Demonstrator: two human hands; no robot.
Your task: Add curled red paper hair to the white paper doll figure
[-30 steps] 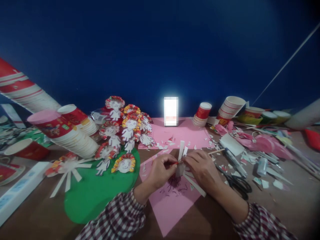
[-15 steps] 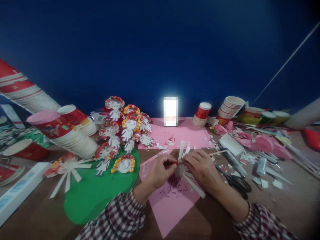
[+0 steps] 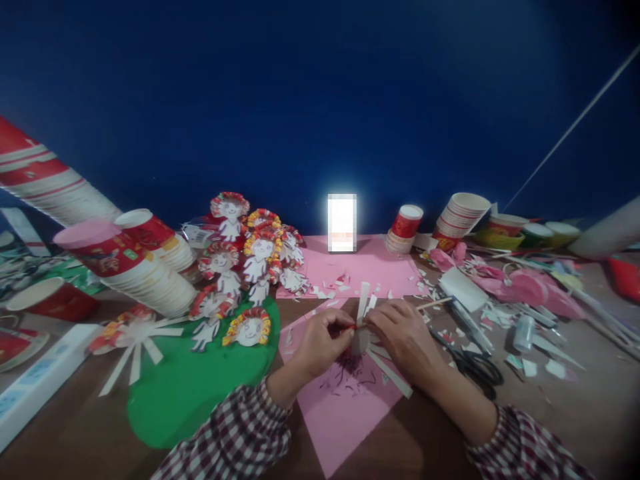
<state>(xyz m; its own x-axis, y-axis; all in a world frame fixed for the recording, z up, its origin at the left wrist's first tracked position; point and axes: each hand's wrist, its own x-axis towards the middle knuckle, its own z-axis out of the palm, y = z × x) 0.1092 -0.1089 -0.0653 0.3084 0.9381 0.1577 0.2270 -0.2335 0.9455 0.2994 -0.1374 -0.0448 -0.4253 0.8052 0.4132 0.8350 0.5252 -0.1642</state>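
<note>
Pointing rightward, a stick (image 3: pixel 434 303) runs crosswise, right grip (image 3: pixel 403 332) clasping it, left grip (image 3: pixel 323 342) pinching a red piece (image 3: pixel 352 327).

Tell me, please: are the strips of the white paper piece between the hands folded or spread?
Spread, where visible: strips fan upward and toward lower right from the white paper piece. Hidden parts, I cannot tell.

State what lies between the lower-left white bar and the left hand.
In the head view, from white bar to left hand, come brown tabletop, white paper strips, the green sheet and the nearer pink sheet.
</note>
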